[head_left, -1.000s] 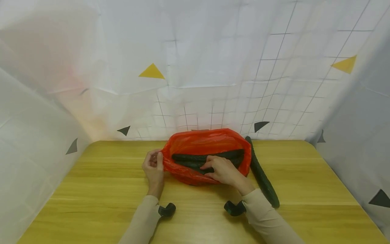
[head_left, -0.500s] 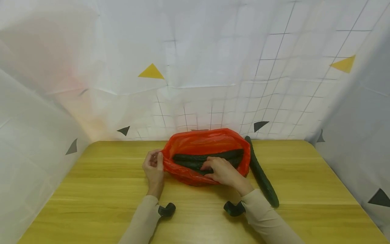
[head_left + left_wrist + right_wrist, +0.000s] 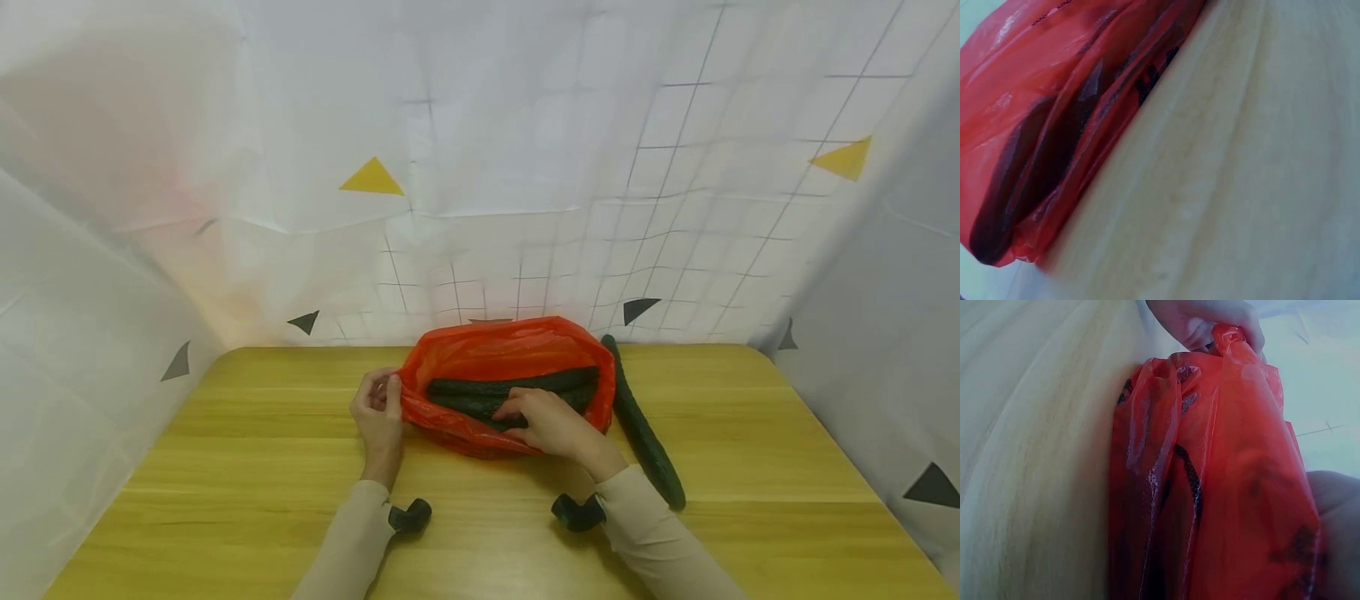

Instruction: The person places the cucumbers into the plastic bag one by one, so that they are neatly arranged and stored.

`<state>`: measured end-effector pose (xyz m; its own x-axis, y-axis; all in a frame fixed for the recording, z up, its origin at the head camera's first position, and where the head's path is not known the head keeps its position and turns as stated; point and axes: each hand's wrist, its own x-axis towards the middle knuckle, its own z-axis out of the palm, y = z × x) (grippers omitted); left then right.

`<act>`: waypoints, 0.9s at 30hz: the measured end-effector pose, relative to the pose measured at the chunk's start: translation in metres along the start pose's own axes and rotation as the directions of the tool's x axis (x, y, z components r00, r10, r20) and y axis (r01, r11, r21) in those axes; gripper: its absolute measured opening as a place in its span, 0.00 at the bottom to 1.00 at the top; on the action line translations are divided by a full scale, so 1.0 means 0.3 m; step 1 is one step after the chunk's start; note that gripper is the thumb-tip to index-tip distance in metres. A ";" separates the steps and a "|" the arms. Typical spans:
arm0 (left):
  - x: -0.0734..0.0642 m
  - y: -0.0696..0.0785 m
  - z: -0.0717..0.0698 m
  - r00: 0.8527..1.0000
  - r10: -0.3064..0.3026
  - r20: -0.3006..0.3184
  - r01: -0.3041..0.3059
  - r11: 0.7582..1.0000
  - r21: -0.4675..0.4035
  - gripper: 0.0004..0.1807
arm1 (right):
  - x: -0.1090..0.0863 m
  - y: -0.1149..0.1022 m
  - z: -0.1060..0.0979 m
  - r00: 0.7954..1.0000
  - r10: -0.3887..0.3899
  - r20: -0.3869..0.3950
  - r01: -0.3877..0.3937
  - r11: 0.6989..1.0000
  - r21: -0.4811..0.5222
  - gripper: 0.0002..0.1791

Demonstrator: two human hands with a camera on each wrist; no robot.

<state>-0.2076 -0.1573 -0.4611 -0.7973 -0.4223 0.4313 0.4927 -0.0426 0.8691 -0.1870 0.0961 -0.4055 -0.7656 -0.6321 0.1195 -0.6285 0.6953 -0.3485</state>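
Note:
A red plastic bag [image 3: 495, 340] lies on its side-to-side length with its mouth spread, dark green cucumbers [image 3: 468, 388] lying crosswise inside. My left hand [image 3: 380, 421] pinches the bag's left rim; the same grip shows at the top of the right wrist view. Reaching over the near rim, my right hand [image 3: 553, 421] has its thumb and fingers bent around the front cucumber [image 3: 467, 405] inside the bag. Part of those fingers is hidden by the bag's near wall. Through the red film [image 3: 1029, 69], the left wrist view shows dark long shapes.
Another cucumber [image 3: 648, 437] rests on the wooden table [image 3: 247, 483] just right of the bag, slanting toward my right sleeve [image 3: 660, 533]. White sheeting [image 3: 495, 150] with grid lines and triangle marks stands behind and at both sides.
The cucumbers in the bag have shifted very slightly to the right. Both hands keep nearly the same place and grip.

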 end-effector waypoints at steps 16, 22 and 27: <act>0.001 -0.006 0.001 1.000 -0.018 0.014 0.018 0.999 -0.044 0.11 | -0.002 0.011 -0.001 1.000 -0.012 0.003 0.012 0.999 0.043 0.12; 0.002 -0.008 0.002 1.000 -0.016 0.021 0.018 0.998 -0.061 0.12 | -0.004 0.013 -0.003 1.000 -0.013 0.011 0.012 0.999 0.053 0.12; 0.003 -0.006 0.001 1.000 -0.002 0.025 0.004 0.998 -0.060 0.11 | -0.009 0.015 -0.008 1.000 -0.021 -0.003 0.021 0.998 0.055 0.10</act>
<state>-0.2092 -0.1573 -0.4621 -0.8069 -0.3993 0.4354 0.5098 -0.0984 0.8546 -0.1882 0.1016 -0.4050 -0.7526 -0.6456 0.1295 -0.6360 0.6618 -0.3968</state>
